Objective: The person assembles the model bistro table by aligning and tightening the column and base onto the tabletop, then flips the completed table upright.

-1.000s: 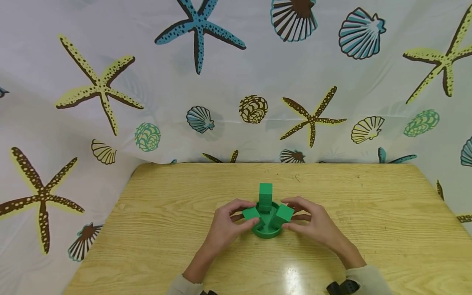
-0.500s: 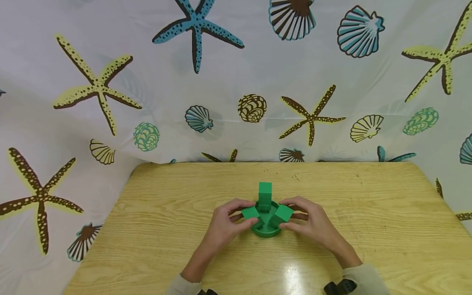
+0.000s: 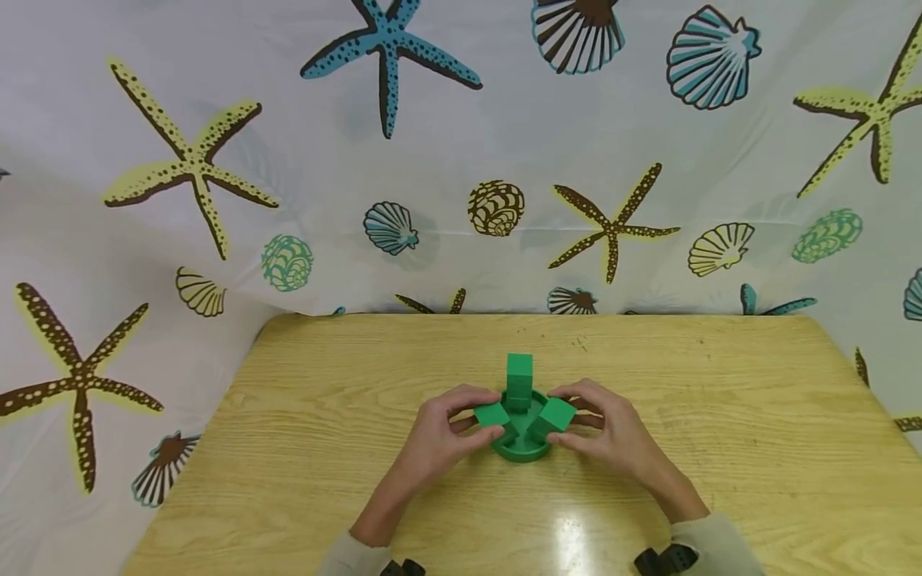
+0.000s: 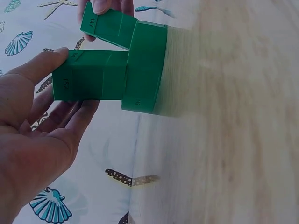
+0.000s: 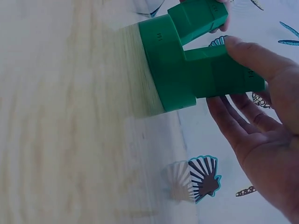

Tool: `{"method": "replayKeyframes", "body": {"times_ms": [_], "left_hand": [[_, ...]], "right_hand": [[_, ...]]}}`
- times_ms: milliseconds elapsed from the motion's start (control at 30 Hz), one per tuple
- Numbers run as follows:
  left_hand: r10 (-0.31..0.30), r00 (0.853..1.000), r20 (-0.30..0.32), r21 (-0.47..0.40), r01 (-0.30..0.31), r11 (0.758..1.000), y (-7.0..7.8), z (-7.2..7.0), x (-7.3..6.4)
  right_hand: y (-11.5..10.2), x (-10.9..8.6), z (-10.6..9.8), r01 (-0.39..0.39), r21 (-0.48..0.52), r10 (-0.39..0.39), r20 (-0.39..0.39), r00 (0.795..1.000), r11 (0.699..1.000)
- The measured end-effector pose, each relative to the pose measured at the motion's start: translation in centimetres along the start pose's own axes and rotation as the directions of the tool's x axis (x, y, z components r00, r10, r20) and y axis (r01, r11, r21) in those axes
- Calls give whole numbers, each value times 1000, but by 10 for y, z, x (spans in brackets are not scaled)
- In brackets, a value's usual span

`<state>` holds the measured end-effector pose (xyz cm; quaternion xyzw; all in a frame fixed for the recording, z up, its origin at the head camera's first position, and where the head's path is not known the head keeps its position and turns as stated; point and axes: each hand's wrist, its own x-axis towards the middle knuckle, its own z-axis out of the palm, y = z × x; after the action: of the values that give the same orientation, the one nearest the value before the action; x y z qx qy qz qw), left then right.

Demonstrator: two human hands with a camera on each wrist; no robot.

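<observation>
A round green base (image 3: 522, 454) with a raised rim rests on the wooden table, and three green blocks rise from it. My left hand (image 3: 436, 438) holds the left block (image 3: 493, 415) between thumb and fingers. On the other side my right hand (image 3: 609, 432) grips the right block (image 3: 556, 417) the same way. The back block (image 3: 519, 372) stands upright with no hand on it. In the left wrist view, the held block (image 4: 88, 77) has small numbers printed on it and joins the base (image 4: 145, 70). The right wrist view shows the right block (image 5: 224, 74) leaning out from the base.
The wooden table (image 3: 324, 376) spreads out on all sides of the base. A white curtain (image 3: 446, 160) printed with starfish and shells hangs along the back and both sides. Dark wrist straps (image 3: 666, 558) sit at the sleeves.
Both hands stay on the same two blocks, and the base keeps its place. Only a slight shift of the head view shows.
</observation>
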<state>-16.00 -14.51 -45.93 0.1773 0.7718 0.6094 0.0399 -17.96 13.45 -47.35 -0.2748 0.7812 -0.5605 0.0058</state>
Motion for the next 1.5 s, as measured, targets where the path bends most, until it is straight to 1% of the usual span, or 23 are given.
{"method": "replayKeyframes", "body": {"times_ms": [200,267,400,467,567,633,667,767,800,867,1000,1067,1200,1267,1333,1400,1500], "left_hand": [[-3,1000,22,21,3,1000,-2,3,1],[5,1000,19,45,-6,999,-3,4,1],[16,1000,4,138,-17,990,-8,5,2],[-1,1000,7,178,0,984,-11,4,2],[-50,998,30,201,43,979,-15,4,1],[-86,995,53,185,75,980,-17,4,1],[-101,993,65,162,89,983,-17,4,1],[-123,989,81,115,114,987,-18,5,1],[-117,990,76,119,108,987,-19,5,1],[-108,992,59,154,98,983,-19,7,1],[-89,996,18,273,80,959,-20,9,1],[-91,996,8,294,85,952,-21,9,1],[-76,997,-3,335,72,940,-22,9,1],[-71,997,1,330,67,941,-21,9,1],[-80,997,6,296,74,952,-19,10,0],[-89,996,-1,256,87,963,-15,10,0],[-92,995,-38,173,97,980,-8,10,0]], "right_hand": [[4,-4,0,1,4,-1,8,1000,1000],[6,-4,0,-4,0,4,13,1000,1000],[8,-3,1,-12,-34,14,32,999,999],[9,-2,2,-17,-75,20,41,999,997],[9,-2,3,-51,-128,59,58,997,990],[10,-2,4,-77,-139,88,77,993,987],[10,-2,5,-84,-137,96,85,992,987],[11,-2,6,-90,-102,100,96,990,991],[12,-2,7,-81,-103,91,93,991,991],[13,-2,8,-59,-118,69,81,994,991],[14,-2,10,-29,-161,42,76,996,987],[12,-1,11,-21,-185,36,80,996,983],[9,-1,12,-17,-229,35,78,996,973],[9,-2,12,-18,-230,36,75,997,973],[9,-3,11,-26,-214,42,70,997,977],[9,-3,10,-44,-150,54,58,997,988],[4,-2,8,-66,-43,66,4,998,997]]}}
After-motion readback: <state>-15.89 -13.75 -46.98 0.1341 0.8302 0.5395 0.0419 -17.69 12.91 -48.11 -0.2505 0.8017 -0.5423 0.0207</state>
